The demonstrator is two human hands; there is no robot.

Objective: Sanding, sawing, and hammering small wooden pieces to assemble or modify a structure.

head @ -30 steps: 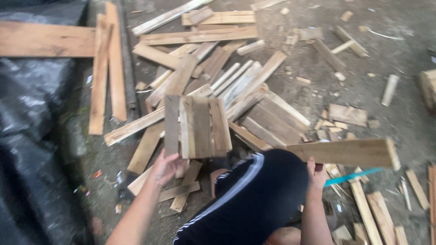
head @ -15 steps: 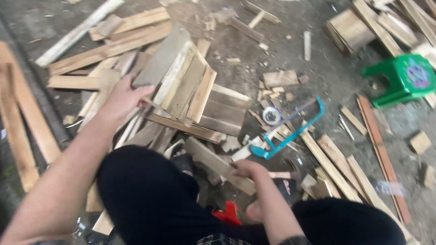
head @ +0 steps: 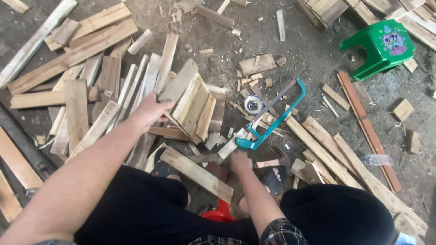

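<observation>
The dirt floor [head: 313, 54] is littered all over with pale wooden slats and offcuts, thrown down loosely rather than stacked, so anything wanted has to be picked out of the heap. A green plastic stool [head: 379, 47] stands at the upper right, well apart from the person and out of the way. Nearer, a nailed-together slat panel [head: 193, 106] lies tilted on the pile; the left hand [head: 147, 111] rests against its left edge, fingers curled over it, seemingly to steady or lift it. A single flat board [head: 197, 172] lies between the knees. The teal hacksaw [head: 272, 115] lies on the scraps, handle end toward the person, within easy reach. The right hand [head: 240, 163] sits just below that handle, closed around a small scrap, though exactly what it grips I cannot tell
</observation>
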